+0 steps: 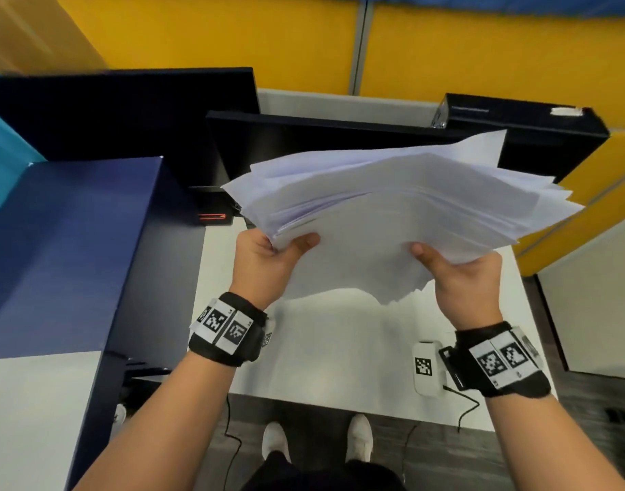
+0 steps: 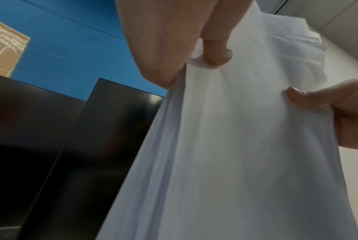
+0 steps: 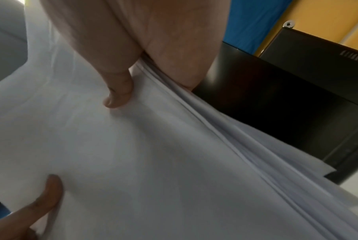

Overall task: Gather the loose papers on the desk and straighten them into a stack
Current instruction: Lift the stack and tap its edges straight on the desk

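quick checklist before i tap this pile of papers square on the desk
1. Left hand grips the papers, thumb on top: ok.
2. Right hand grips the opposite near corner, thumb on top: ok.
3. Pile lifted off the white desk: ok.
4. Edges aligned: not ok, the sheets are fanned, with corners sticking out at the far and right sides.
5. Landing spot under the pile free: cannot tell, the papers hide it; a small white device lies at the desk's near right edge.
6. Room behind: not ok, the dark monitor stands just beyond the far edge of the pile.
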Motion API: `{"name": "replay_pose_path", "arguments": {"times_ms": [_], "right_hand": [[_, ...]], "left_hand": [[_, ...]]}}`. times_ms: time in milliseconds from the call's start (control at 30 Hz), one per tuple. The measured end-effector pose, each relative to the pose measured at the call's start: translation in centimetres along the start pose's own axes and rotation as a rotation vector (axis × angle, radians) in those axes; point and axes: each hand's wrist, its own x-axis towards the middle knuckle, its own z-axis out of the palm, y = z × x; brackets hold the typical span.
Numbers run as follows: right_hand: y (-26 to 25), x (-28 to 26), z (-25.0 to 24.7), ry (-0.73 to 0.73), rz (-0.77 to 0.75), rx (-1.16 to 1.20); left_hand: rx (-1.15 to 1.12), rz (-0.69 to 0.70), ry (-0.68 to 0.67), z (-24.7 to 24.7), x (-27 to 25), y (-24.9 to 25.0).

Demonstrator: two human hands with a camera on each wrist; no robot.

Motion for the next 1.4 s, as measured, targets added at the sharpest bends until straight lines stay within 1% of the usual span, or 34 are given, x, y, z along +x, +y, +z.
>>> {"name": "replay_pose_path", "arguments": {"times_ms": [33, 100, 200, 267, 300, 367, 433, 500, 567, 600, 633, 733, 800, 900, 967, 1000, 1033, 1133, 1167, 1233, 1300, 1333, 1400], "right_hand": [[0.6, 0.0, -0.1, -0.008, 0.001, -0.004], [2.7, -0.1, -0.4, -0.043, 0.054, -0.028], [6.6, -0.7, -0.3, -0.120, 0.220, -0.069], [8.4, -1.0, 0.0, -0.105, 0.294, -0.077], [8.7, -1.0, 0.3, -0.078, 0.305, -0.075], [8.4, -0.6, 0.6, -0.026, 0.290, -0.067], [7.2, -0.1, 0.6, -0.002, 0.237, -0.054], [5.9, 0.1, 0.2, -0.005, 0.150, -0.054], [5.3, 0.0, -0.2, -0.016, 0.090, -0.059], [5.4, 0.0, -0.5, -0.034, 0.090, -0.066], [6.2, -0.2, -0.9, -0.069, 0.116, -0.065], [8.6, -0.7, -1.2, -0.203, 0.281, -0.149], [9.2, -0.9, -0.8, -0.191, 0.328, -0.188], [8.1, -0.6, -0.3, -0.093, 0.243, -0.181], [7.3, -0.3, -0.4, -0.066, 0.168, -0.171], [7.2, -0.3, -0.4, -0.056, 0.165, -0.177], [7.4, -0.4, -0.5, -0.048, 0.187, -0.184], [8.3, -1.0, -0.6, -0.071, 0.314, -0.201], [8.4, -1.2, -0.8, -0.067, 0.320, -0.196], [7.6, -1.3, -0.8, -0.042, 0.292, -0.132], [6.2, -1.4, -0.5, 0.011, 0.250, -0.018], [5.5, -1.4, -0.2, 0.051, 0.230, 0.018], [4.1, -1.0, 0.7, 0.144, 0.227, 0.029]], "left_hand": [[0.013, -0.021, -0.008, 0.0, -0.1, -0.5], [0.034, -0.121, -0.035, 0.1, -0.3, -2.3], [0.105, -0.306, -0.073, 0.7, -1.1, -6.0], [0.159, -0.388, -0.070, 1.4, -1.4, -7.5], [0.156, -0.408, -0.048, 1.6, -1.4, -7.7], [0.134, -0.398, -0.008, 1.7, -0.8, -7.2], [0.116, -0.329, 0.001, 1.4, 0.0, -5.7], [0.123, -0.249, -0.005, 1.0, 0.3, -4.2], [0.117, -0.210, -0.031, 0.5, 0.1, -3.9], [0.107, -0.217, -0.047, 0.3, -0.2, -4.1], [0.094, -0.255, -0.078, 0.1, -0.5, -4.8], [0.156, -0.383, -0.143, 0.2, -2.1, -7.3], [0.168, -0.425, -0.105, 0.6, -2.8, -8.1], [0.136, -0.407, -0.047, 1.1, -2.5, -7.3], [0.088, -0.388, -0.013, 1.2, -2.0, -7.0], [0.081, -0.395, 0.001, 1.3, -2.0, -6.9], [0.083, -0.417, 0.008, 1.5, -2.2, -7.0], [0.114, -0.502, 0.025, 2.2, -3.0, -8.0], [0.101, -0.499, 0.036, 2.5, -3.1, -7.9], [0.048, -0.420, 0.077, 3.0, -3.1, -6.8], [0.000, -0.332, 0.146, 3.5, -3.0, -4.8], [-0.023, -0.310, 0.191, 3.9, -3.0, -3.7], [-0.090, -0.327, 0.303, 4.9, -2.6, -2.0]]}}
